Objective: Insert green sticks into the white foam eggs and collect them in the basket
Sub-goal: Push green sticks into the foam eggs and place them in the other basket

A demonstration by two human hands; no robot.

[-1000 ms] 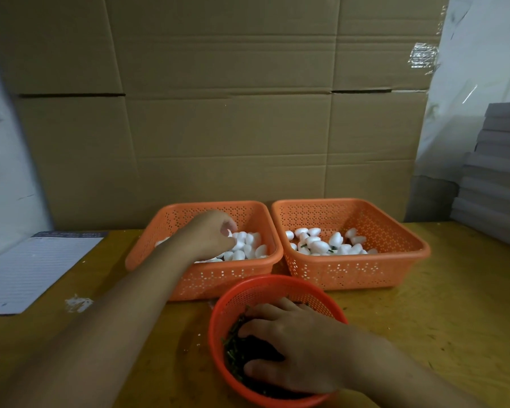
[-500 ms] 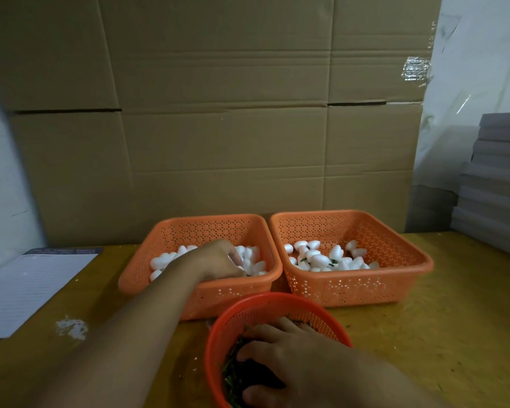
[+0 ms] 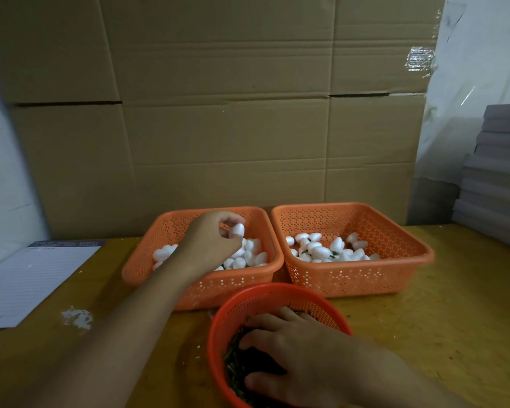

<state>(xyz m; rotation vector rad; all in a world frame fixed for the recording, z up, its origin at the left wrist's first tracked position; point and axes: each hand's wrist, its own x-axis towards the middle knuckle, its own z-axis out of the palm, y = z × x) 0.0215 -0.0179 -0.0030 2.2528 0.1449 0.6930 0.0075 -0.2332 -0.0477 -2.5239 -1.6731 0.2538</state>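
Note:
My left hand [image 3: 211, 240] pinches one white foam egg [image 3: 237, 230] just above the left orange basket [image 3: 147, 260], which holds several plain white eggs [image 3: 249, 257]. The right orange basket [image 3: 401, 269] holds several eggs with green sticks in them [image 3: 321, 250]. Nearest me stands a round red basket [image 3: 227, 313] with a heap of green sticks [image 3: 233, 360]. My right hand [image 3: 295, 354] lies inside it, fingers spread over the sticks; whether it holds any is hidden.
A tall cardboard wall [image 3: 218, 113] closes off the back of the yellow wooden table [image 3: 439, 319]. A lined paper pad [image 3: 27, 281] lies at the left, with white crumbs [image 3: 77, 318] beside it. Grey slabs [image 3: 495, 172] are stacked at the right.
My left hand has lifted out of the egg pile with one egg pinched in its fingertips. My right hand stays in the red basket.

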